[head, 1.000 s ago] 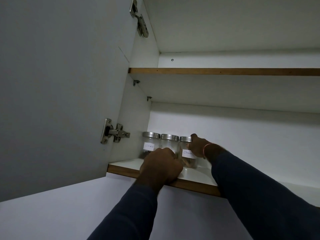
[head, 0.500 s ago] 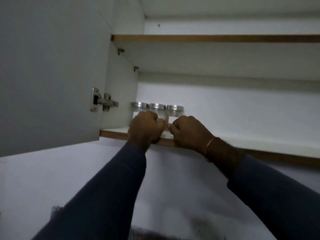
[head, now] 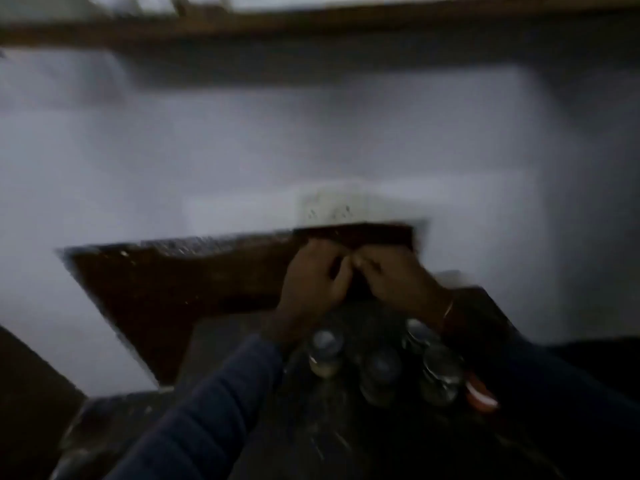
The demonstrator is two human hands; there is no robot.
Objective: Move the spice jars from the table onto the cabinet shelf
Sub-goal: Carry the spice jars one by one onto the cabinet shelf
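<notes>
The picture is dark and motion-blurred. Several glass spice jars with metal lids stand on the dark table in the lower middle, among them one on the left, one in the middle and one on the right. My left hand and my right hand hover side by side just beyond the jars, fingers curled, knuckles almost touching, with nothing seen in them. The brown front edge of the cabinet shelf runs along the top of the frame.
A dark counter slab stretches to the left against the white wall. A wall socket plate sits just above my hands. A red-and-white object lies to the right of the jars.
The view has swung down from the open cabinet to the table. Both hands have left the shelf, where three jars stood, and dropped to just above the jars on the table.
</notes>
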